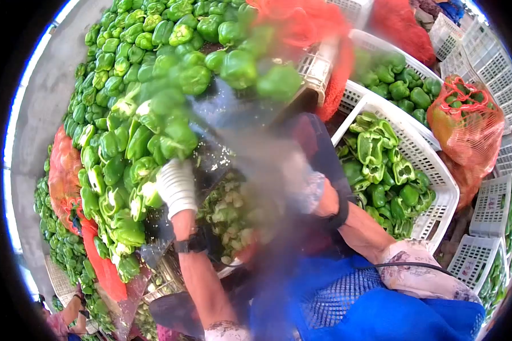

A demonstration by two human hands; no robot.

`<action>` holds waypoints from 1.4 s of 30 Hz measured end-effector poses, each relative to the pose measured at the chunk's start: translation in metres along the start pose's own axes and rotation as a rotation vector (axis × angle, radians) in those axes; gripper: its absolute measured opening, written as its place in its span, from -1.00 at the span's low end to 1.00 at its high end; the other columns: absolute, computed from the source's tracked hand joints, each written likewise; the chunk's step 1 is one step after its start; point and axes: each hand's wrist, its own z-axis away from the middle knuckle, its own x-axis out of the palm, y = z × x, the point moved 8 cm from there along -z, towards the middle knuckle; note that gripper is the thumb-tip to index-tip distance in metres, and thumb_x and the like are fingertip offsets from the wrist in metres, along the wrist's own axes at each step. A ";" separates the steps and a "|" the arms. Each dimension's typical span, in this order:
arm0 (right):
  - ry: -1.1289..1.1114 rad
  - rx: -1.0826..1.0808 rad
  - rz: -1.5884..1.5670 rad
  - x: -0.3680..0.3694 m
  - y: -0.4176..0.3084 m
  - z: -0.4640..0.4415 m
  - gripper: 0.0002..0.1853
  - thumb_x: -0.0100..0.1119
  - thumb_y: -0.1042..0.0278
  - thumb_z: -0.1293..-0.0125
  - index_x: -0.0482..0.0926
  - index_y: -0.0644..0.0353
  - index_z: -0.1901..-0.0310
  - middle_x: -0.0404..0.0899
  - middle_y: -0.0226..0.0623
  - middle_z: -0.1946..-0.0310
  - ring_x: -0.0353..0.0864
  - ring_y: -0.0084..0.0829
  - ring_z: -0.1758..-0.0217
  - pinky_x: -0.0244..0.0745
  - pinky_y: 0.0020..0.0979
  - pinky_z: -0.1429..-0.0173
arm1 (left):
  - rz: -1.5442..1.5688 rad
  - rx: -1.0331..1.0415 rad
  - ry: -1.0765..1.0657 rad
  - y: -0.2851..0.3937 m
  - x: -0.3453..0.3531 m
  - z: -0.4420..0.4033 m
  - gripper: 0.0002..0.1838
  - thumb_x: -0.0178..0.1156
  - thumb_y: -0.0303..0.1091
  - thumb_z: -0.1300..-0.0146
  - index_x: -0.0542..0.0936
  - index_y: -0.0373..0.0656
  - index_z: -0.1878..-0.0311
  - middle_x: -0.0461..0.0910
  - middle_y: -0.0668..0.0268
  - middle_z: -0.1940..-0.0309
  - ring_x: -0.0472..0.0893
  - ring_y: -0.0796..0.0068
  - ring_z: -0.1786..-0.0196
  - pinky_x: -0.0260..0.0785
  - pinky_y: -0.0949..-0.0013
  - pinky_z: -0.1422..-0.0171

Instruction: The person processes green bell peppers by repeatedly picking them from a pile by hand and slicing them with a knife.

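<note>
My left hand (176, 184), in a white ribbed glove, is at the near edge of a large heap of green bell peppers (128, 139). Its fingers run in among the peppers, so their grip is hidden. A whole bell pepper (176, 136) lies just beyond that hand, and cut peppers (114, 199) are to its left. My right hand (293, 173), also gloved, is over my lap, heavily smeared; I cannot make out its fingers or anything in them. Below and between the hands, a container holds pale green pepper cores (230, 210). Pale seeds (216, 156) dot the dark surface.
On the right, a white crate (446, 196) holds cut peppers, and another crate (361, 40) holds whole ones. A red mesh bag (466, 125) of peppers stands beside them. Red netting (301, 23) lies at the back. Another person's arm (71, 310) shows at lower left.
</note>
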 end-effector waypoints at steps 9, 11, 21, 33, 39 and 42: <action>0.242 0.349 0.135 -0.070 0.056 -0.050 -0.52 0.14 0.35 -0.33 0.46 0.12 -0.29 0.62 0.05 0.19 0.64 -0.01 0.11 0.54 -0.08 0.06 | 0.701 0.156 0.241 0.121 -0.035 -0.081 -0.64 0.13 -0.12 -0.37 0.69 -0.24 0.08 0.70 0.01 0.33 0.69 0.12 0.22 0.49 0.12 0.04; 0.227 0.384 0.189 -0.081 0.051 -0.073 -0.52 0.09 0.31 -0.35 0.45 0.25 -0.28 0.63 0.03 0.26 0.66 -0.07 0.14 0.54 -0.08 0.07 | 0.719 0.104 0.173 0.135 0.000 -0.121 -0.61 0.09 -0.10 -0.38 0.69 -0.27 0.10 0.69 -0.03 0.34 0.68 0.04 0.26 0.48 0.10 0.03; -0.169 0.279 0.380 0.027 0.117 -0.087 -0.55 0.07 0.31 -0.28 0.44 0.30 -0.18 0.66 0.09 0.37 0.66 0.09 0.36 0.54 0.02 0.28 | 1.128 -0.016 -0.090 0.156 0.048 -0.150 -0.26 0.17 0.24 -0.28 0.58 -0.39 -0.10 0.67 -0.09 0.12 0.64 0.04 0.09 0.45 0.17 -0.06; -0.072 0.077 0.150 0.055 0.029 -0.062 -0.51 0.04 0.41 -0.38 0.39 0.23 -0.34 0.64 0.07 0.30 0.67 -0.06 0.27 0.56 -0.12 0.21 | 1.349 -0.242 0.622 -0.042 -0.079 -0.086 -0.30 0.43 -0.30 -0.17 0.39 -0.22 -0.36 0.56 0.10 -0.12 0.56 0.27 -0.06 0.43 0.27 -0.16; -0.062 0.252 0.197 0.008 0.034 -0.121 -0.52 0.08 0.42 -0.37 0.42 0.23 -0.32 0.64 0.06 0.26 0.66 -0.06 0.23 0.57 -0.16 0.17 | -0.197 -0.032 0.927 -0.030 -0.124 -0.095 -0.67 0.25 -0.23 -0.23 0.65 -0.22 0.02 0.56 -0.08 -0.06 0.60 -0.03 0.03 0.49 0.08 -0.08; 0.210 0.149 -0.108 0.005 0.043 -0.125 -0.58 0.13 0.32 -0.31 0.53 0.21 -0.20 0.64 0.13 0.17 0.66 0.10 0.18 0.58 -0.09 0.09 | 0.373 0.188 0.491 0.028 -0.080 -0.148 -0.73 0.19 -0.28 -0.27 0.70 -0.13 0.02 0.66 0.03 0.13 0.66 0.12 0.12 0.50 0.08 -0.07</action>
